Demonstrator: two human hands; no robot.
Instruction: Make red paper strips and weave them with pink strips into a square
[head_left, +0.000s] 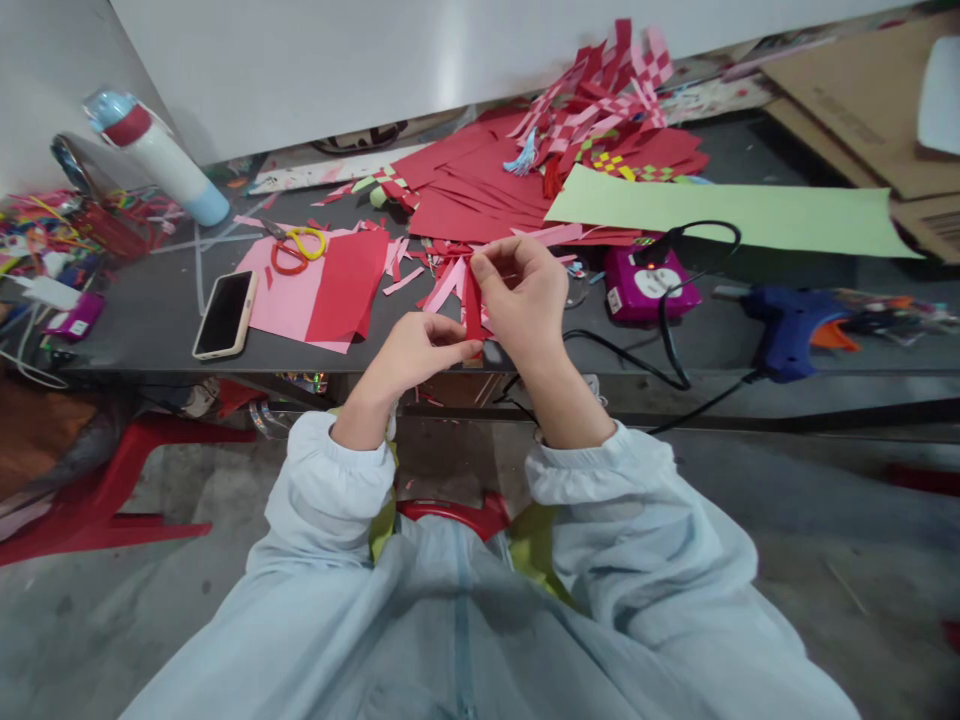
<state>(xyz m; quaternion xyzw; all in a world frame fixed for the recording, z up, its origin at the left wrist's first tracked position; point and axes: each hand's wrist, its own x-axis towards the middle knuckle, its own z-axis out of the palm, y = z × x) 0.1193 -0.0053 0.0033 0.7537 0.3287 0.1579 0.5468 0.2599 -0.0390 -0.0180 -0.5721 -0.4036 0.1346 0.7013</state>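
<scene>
Strip (472, 308), red, lies at the near edge of the bench (150, 325) between both hands: right hand (525, 292) pinches its upper end; left hand (424, 350) has thumb and fingers at its lower end, grip not determinable. Progress judged partial: checked bands (577, 130) lie heaped behind, apparently woven already; the held strip looks unfinished, and red sheets (480, 200) lie unwoven.

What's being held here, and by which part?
A red strip: the right hand pinches its far end, the left hand its near end.
</scene>
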